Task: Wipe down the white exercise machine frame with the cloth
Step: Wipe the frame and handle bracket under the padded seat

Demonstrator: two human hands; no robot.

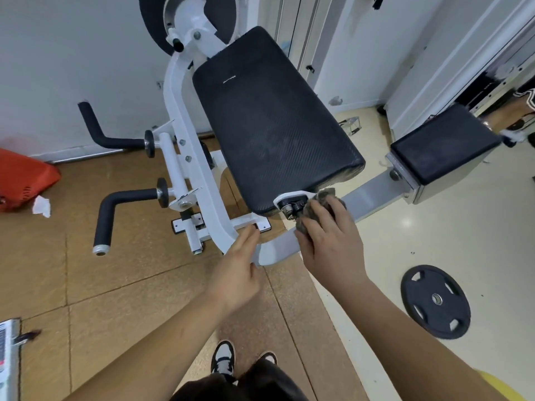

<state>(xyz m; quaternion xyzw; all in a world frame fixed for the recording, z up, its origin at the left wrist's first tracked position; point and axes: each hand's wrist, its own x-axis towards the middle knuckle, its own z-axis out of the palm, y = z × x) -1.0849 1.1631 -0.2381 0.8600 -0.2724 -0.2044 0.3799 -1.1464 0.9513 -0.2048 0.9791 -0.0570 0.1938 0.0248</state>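
Observation:
The white exercise machine frame (202, 175) curves down from the top centre under a large black back pad (269, 123) to a bent tube (275, 250) in front of me. My right hand (327, 241) grips a dark grey crumpled cloth (324, 198) and presses it on the frame beside the white bracket with bolts (292, 202) under the pad's lower edge. My left hand (237, 267) rests with straight fingers on the lower end of the curved tube, holding nothing.
Two black foam-covered handles (121, 204) (98, 128) stick out left of the frame. A black seat pad (443, 143) stands right. A black weight plate (435, 301) lies on the floor at right, an orange object (23, 180) and crumpled paper (42, 205) at left. My shoes (223, 357) are below.

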